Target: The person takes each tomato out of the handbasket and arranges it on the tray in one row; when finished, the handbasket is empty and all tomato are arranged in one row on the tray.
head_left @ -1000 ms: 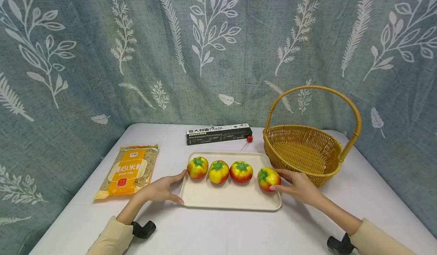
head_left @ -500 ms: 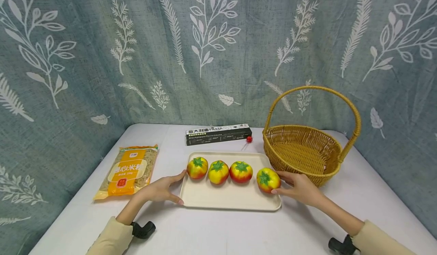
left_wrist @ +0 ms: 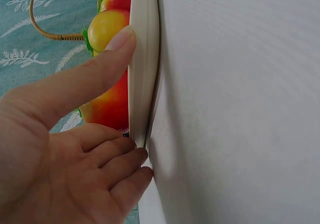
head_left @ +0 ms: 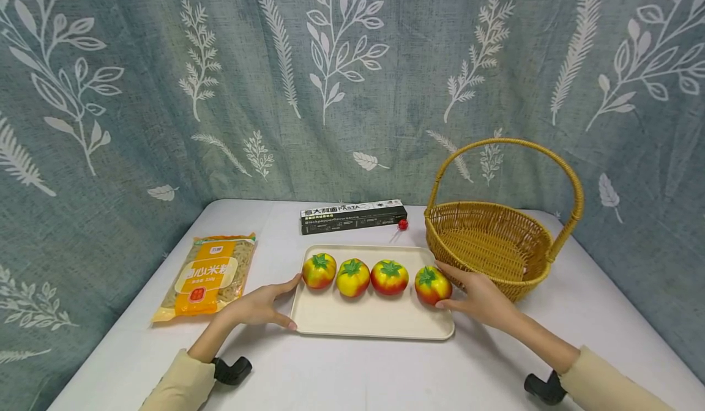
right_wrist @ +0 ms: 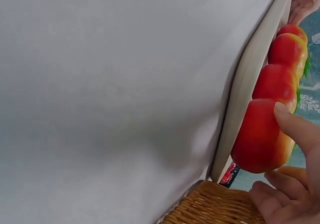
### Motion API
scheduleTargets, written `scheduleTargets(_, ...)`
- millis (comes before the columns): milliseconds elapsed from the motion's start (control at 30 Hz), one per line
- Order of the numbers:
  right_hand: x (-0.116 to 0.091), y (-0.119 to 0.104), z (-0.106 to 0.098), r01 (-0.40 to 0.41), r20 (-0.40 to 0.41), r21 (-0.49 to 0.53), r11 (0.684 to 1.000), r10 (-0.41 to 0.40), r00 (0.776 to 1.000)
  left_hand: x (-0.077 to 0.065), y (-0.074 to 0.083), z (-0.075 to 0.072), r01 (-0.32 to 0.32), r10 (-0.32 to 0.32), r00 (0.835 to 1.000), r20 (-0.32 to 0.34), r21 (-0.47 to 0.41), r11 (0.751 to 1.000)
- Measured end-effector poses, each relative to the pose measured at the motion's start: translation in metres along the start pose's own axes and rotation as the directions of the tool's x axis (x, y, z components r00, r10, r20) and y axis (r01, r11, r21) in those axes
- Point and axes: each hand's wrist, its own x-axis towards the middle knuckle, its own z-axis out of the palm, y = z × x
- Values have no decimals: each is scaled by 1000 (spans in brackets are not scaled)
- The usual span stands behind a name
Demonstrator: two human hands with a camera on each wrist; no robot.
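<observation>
A cream rectangular tray (head_left: 363, 322) holds several glossy red-and-yellow tomatoes with green leafy tops. Three of them, including the leftmost tomato (head_left: 318, 270), stand close together along its left and middle. The rightmost tomato (head_left: 432, 285) sits apart at the right end, green top up. My right hand (head_left: 481, 298) holds that tomato from the right, thumb at the front and index finger reaching behind. In the right wrist view the thumb lies against its red side. My left hand (head_left: 259, 304) touches the tray's left edge, thumb at the front corner, fingers extended.
A wicker basket (head_left: 484, 270) with a tall handle stands close behind my right hand. A black pasta box (head_left: 352, 216) and a red lollipop (head_left: 402, 224) lie behind the tray. At left is a bag of rice noodles (head_left: 206, 276). A patterned curtain (head_left: 352, 93) hangs behind the table.
The rightmost tomato has turned, its green top going from facing left and forward to facing up. My right index finger has moved farther around its back. My left hand stays put.
</observation>
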Motion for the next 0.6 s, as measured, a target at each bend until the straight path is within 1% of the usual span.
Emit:
scheduleTargets(167,4,-4,-2,15,29,-21,1000,-14,999,0,0,0,-3,3,1000,0,-2,1000)
scheduleTargets(300,6,-4,-3,20,40,-18,1000,-19,999,0,-1,0,-7,7,1000,-1,5,1000)
scheduleTargets(400,7,-1,0,27,19,-8,1000,-27,999,1,-1,1,-9,9,1000,-4,4,1000)
scheduleTargets(600,8,5,11,23,-66,13,1000,-22,998,0,-1,0,-9,9,1000,-1,-2,1000)
